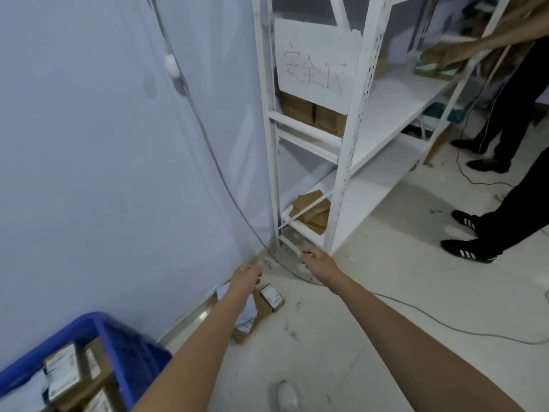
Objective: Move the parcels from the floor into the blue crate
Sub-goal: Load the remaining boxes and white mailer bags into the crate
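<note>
A few brown cardboard parcels with white labels lie on the floor by the wall; one small parcel [271,296] sits clear, another parcel [248,325] is partly hidden under my left forearm. My left hand [245,278] hangs just above them, fingers curled, nothing seen in it. My right hand [316,257] reaches toward the foot of the shelf rack, fingers loosely apart and empty. The blue crate [118,337] stands at the lower left and holds several labelled parcels.
A white metal shelf rack [344,162] with cardboard pieces stands ahead. A grey cable [416,310] runs down the wall and across the floor. Two other people's legs [502,221] stand at the right. My white shoe [286,395] is below.
</note>
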A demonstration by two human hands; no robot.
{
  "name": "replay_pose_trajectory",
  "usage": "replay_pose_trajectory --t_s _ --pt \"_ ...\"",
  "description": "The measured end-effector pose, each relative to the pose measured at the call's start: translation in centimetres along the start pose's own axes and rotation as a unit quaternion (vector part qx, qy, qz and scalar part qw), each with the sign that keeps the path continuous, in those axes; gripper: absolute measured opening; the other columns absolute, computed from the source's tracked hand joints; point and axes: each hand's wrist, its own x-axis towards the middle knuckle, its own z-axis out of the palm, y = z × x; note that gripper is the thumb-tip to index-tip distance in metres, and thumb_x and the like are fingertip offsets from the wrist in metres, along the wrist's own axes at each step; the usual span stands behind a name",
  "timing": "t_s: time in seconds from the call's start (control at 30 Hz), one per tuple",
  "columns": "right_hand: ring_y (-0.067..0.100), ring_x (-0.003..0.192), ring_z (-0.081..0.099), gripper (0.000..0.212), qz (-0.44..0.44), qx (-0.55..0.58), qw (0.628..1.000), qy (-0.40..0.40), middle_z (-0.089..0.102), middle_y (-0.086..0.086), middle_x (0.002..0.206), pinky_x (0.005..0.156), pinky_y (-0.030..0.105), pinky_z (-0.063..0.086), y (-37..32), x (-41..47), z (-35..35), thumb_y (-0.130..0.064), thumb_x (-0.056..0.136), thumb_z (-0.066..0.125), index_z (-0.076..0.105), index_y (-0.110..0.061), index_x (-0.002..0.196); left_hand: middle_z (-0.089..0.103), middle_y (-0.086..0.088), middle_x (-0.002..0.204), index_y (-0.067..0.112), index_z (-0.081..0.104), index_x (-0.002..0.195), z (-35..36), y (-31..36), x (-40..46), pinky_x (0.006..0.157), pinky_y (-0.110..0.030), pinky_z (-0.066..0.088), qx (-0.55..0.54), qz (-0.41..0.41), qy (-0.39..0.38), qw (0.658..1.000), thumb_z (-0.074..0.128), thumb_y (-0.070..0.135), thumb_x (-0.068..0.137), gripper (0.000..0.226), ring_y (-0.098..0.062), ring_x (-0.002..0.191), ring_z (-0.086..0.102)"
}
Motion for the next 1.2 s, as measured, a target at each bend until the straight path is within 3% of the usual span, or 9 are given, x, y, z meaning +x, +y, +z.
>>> replay_pose_trajectory --t_s 0.23,0.37,0.63,0.8,0.9,0.97,1.1,1.2 --pt "0.019 0.11 0.052 0.041 -0.008 -0.077 0.996 -0.048 0.054 0.0 0.118 0.088 0.027 0.041 -3.4 8.7 -0.1 -0.045 0.093 0.053 0.055 -0.023 0.127 0.056 -0.01 0.088 0.012 0.054 0.08 2.0 4.0 9.4 0.078 -0.034 0.046 -0.061 -0.026 0.022 0.998 0.049 0.013 0.093 0.014 -0.024 0.086 0.054" --pt "0.015 0.1 0.051 0.037 -0.005 -0.111 0.991 -0.07 0.055 0.001 0.114 0.082 0.024 0.039 -5.0 13.9 -0.8 -0.041 0.094 0.053 0.057 -0.021 0.125 0.055 -0.01 0.081 0.013 0.051 0.07 3.2 6.0 14.2 0.061 -0.027 0.042 -0.101 -0.055 0.04 0.993 0.051 0.011 0.092 0.021 -0.02 0.071 0.052" --pt "0.021 0.098 0.058 0.03 0.021 -0.165 0.977 -0.132 0.061 0.005 0.114 0.075 0.027 0.044 -5.6 22.6 0.3 -0.04 0.095 0.051 0.058 -0.022 0.118 0.057 -0.008 0.083 0.011 0.055 0.084 2.7 6.3 19.2 0.071 -0.032 0.043 -0.124 -0.097 0.038 0.987 0.048 0.013 0.093 0.012 -0.021 0.076 0.052" --pt "0.02 0.107 0.057 0.031 0.04 -0.164 0.968 -0.188 0.058 0.002 0.123 0.091 0.037 0.049 -4.5 28.5 0.6 -0.044 0.092 0.051 0.055 -0.027 0.117 0.056 -0.008 0.075 0.011 0.055 0.081 2.0 4.9 22.1 0.064 -0.027 0.045 -0.168 -0.134 0.097 0.972 0.052 0.011 0.084 0.004 -0.017 0.064 0.054" --pt "0.02 0.108 0.057 0.041 0.061 -0.179 0.959 -0.213 0.059 0.002 0.124 0.09 0.036 0.05 -3.2 32.0 0.5 -0.044 0.09 0.052 0.053 -0.023 0.126 0.058 -0.009 0.078 0.012 0.057 0.079 2.8 2.9 23.8 0.073 -0.035 0.046 -0.176 -0.17 0.131 0.961 0.054 0.026 0.064 0.021 -0.025 0.075 0.055" --pt "0.02 0.107 0.058 0.041 0.068 -0.192 0.953 -0.223 0.06 0.002 0.123 0.085 0.034 0.049 -2.0 33.9 0.4 -0.042 0.09 0.053 0.054 -0.022 0.126 0.054 -0.008 0.074 0.014 0.053 0.074 4.1 -0.7 26.7 0.063 -0.03 0.04 -0.191 -0.194 0.137 0.952 0.053 0.027 0.058 0.02 -0.023 0.067 0.05" --pt "0.022 0.105 0.057 0.035 0.083 -0.238 0.939 -0.234 0.06 0.004 0.12 0.091 0.038 0.047 2.2 38.0 0.8 -0.037 0.093 0.051 0.053 -0.022 0.125 0.054 -0.01 0.077 0.008 0.056 0.083 6.9 -1.9 28.1 0.065 -0.032 0.04 -0.213 -0.223 0.175 0.935 0.055 0.015 0.08 0.008 -0.024 0.076 0.051" --pt "0.021 0.106 0.057 0.034 0.092 -0.256 0.934 -0.233 0.061 0.004 0.119 0.09 0.033 0.045 7.7 41.4 2.4 -0.037 0.092 0.052 0.055 -0.024 0.124 0.057 -0.008 0.08 0.011 0.056 0.082 9.7 -7.1 31.9 0.065 -0.029 0.041 -0.244 -0.24 0.179 0.922 0.052 0.011 0.088 0.007 -0.024 0.077 0.052"
